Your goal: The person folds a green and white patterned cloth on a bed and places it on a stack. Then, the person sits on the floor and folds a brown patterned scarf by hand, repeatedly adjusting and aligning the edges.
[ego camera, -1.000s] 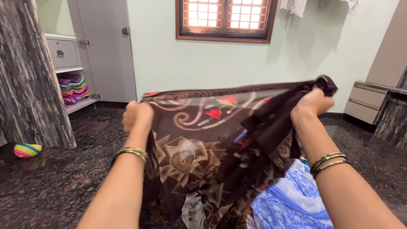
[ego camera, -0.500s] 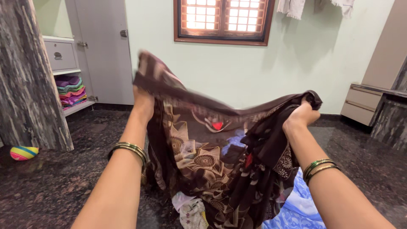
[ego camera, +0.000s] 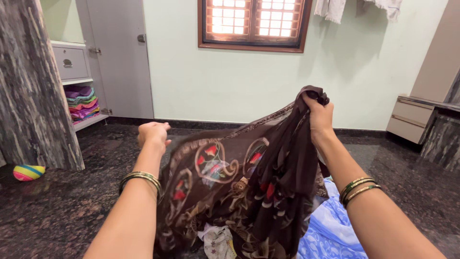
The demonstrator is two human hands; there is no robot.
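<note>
Head view is looking down over a dark speckled granite floor [ego camera: 57,211] that is running back to a pale green wall [ego camera: 191,81] with a wooden-framed window [ego camera: 254,24], my landmark here. Left of the window a grey door [ego camera: 120,57] is standing, and further left an open shelf [ego camera: 84,103] is holding folded, colourful clothes under a drawer. A small striped ball [ego camera: 28,171] is lying on the floor well left of the window, beside a marbled pillar [ego camera: 28,86]. Far right of the window a low cabinet [ego camera: 412,120] is sitting against the wall.

Below the window I am holding up a brown patterned cloth [ego camera: 230,192]. My right hand [ego camera: 320,117] is gripping a bunched end of it, raised high. My left hand [ego camera: 153,134] is curled loosely at the cloth's other edge; I cannot tell whether it is actually gripping the cloth. A blue printed cloth [ego camera: 330,230] is lying on the floor under the brown one.

Compared with half a second ago, my left hand is now lower and my right hand higher, so the cloth's top edge is slanting the other way.
</note>
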